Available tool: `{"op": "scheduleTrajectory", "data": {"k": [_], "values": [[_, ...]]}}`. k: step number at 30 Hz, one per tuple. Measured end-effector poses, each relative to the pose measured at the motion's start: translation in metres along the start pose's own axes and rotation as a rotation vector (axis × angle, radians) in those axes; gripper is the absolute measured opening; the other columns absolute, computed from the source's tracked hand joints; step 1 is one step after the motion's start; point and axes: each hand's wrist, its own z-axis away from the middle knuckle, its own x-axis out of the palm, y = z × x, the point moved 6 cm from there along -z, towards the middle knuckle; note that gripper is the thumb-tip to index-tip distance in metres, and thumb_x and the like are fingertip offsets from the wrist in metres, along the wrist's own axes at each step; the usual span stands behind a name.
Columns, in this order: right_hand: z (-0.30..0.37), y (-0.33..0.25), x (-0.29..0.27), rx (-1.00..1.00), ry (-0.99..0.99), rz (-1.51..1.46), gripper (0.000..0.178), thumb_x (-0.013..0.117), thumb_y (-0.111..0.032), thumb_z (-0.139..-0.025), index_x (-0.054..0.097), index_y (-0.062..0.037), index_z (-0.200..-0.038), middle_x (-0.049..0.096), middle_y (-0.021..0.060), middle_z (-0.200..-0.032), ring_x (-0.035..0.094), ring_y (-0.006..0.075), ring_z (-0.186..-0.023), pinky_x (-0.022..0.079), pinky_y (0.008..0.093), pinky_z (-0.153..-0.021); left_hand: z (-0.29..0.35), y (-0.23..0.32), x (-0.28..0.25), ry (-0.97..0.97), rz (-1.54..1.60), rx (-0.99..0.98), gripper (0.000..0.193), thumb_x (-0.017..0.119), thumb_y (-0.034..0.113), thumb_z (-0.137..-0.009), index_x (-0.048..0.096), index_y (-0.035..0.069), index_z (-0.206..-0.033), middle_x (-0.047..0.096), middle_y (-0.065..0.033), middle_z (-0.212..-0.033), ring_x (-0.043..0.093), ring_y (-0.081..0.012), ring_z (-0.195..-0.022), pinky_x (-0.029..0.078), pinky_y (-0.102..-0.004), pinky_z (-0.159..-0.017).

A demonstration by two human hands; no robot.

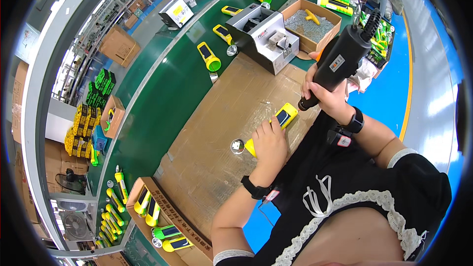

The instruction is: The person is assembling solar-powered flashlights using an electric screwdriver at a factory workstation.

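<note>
My left hand (270,144) is closed over a yellow solar flashlight body (291,111), pressing it against the cardboard sheet (209,125). A dark solar panel shows on its upper face, and part of the body is hidden under my fingers. Beside its lower end lies a round silver reflector (237,146). In my right hand (329,99) is a black electric screwdriver (341,55), gripped around its lower barrel. Its tip points down-left, close to the flashlight's far end; whether they touch I cannot tell.
Beyond the sheet stands a screw feeder machine (266,44), beside a cardboard box (340,22) of small screws with a yellow piece on top. Several flashlights (209,58) line the green conveyor (162,88). An open carton (143,189) with flashlight parts sits at the near left.
</note>
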Motion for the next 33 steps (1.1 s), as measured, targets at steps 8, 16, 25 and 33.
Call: {"op": "scheduleTrajectory", "data": {"k": [8, 16, 25, 33], "values": [[0.001, 0.006, 0.001, 0.031, -0.031, 0.024, 0.062, 0.063, -0.009, -0.081, 0.028, 0.0005, -0.13, 0.051, 0.0077, -0.072, 0.055, 0.0158, -0.059, 0.047, 0.0301, -0.059, -0.002, 0.005, 0.0, -0.009, 0.01, -0.001, 0.048, 0.066, 0.025, -0.076, 0.053, 0.0, -0.114, 0.055, -0.013, -0.095, 0.054, -0.0285, -0.082, 0.039, -0.038, -0.073], [0.003, 0.014, 0.003, 0.037, -0.063, 0.101, 0.057, 0.059, -0.004, -0.08, 0.028, -0.0005, -0.128, 0.052, 0.0071, -0.072, 0.055, 0.0144, -0.059, 0.046, 0.0279, -0.059, -0.002, 0.004, -0.002, -0.01, 0.017, -0.001, 0.045, 0.065, 0.023, -0.076, 0.053, -0.001, -0.113, 0.055, -0.0137, -0.093, 0.054, -0.0292, -0.082, 0.04, -0.0382, -0.072], [0.005, 0.032, 0.01, 0.095, -0.158, 0.159, 0.054, 0.057, 0.005, -0.076, 0.03, -0.0048, -0.122, 0.051, 0.0034, -0.071, 0.053, 0.0107, -0.061, 0.044, 0.0251, -0.058, -0.001, 0.003, 0.0, -0.047, 0.045, -0.032, 0.047, 0.066, 0.023, -0.076, 0.052, -0.001, -0.114, 0.055, -0.0136, -0.095, 0.055, -0.0297, -0.083, 0.043, -0.0377, -0.074], [0.011, 0.035, 0.003, 0.087, -0.04, 0.13, 0.05, 0.064, 0.006, -0.074, 0.044, 0.0, -0.12, 0.055, -0.0008, -0.081, 0.053, 0.0034, -0.073, 0.044, 0.0212, -0.064, -0.002, 0.004, -0.003, -0.052, 0.05, -0.031, 0.048, 0.066, 0.024, -0.076, 0.052, -0.001, -0.114, 0.055, -0.0137, -0.096, 0.055, -0.0291, -0.084, 0.044, -0.0374, -0.073]]}}
